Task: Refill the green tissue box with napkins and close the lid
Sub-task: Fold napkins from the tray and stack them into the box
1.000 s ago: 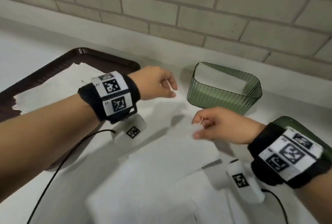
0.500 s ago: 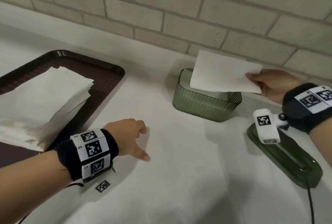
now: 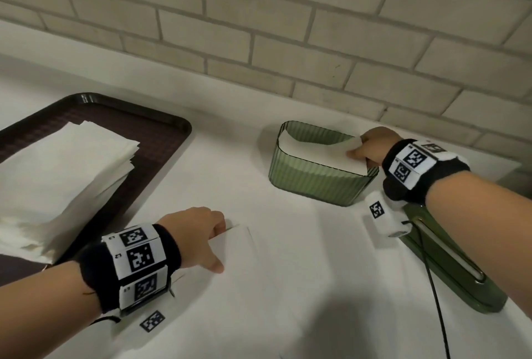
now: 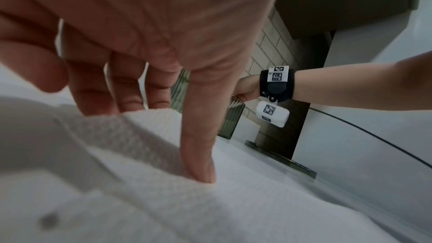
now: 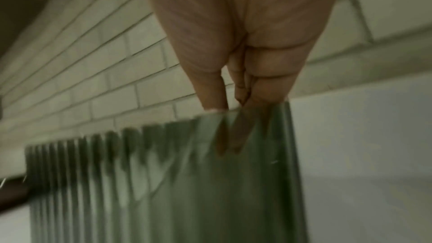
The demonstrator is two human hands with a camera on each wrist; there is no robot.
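My right hand is at the far right end of the green tissue box, thumb and fingers closed in a narrow pinch on the corner of 1 white napkin. That napkin lies slanted across the open top of the box, its left part down inside and its right corner raised at the rim. From my right wrist view, my fingertips sit right at the ribbed wall's upper edge, pressed close together; the picture is blurred there.

My left hand is low over the white table, near the front. My fingers are curled over the far edge of another napkin lying flat there, and my thumb points straight down with its tip pressing on the paper. The grip is loose, thumb spread apart from the fingers.

The box's green lid lies flat on the table to the right of the box, just beside my right wrist, slot facing up. At the left, a dark brown tray holds a tall stack of napkins. A pale brick wall runs behind the table.
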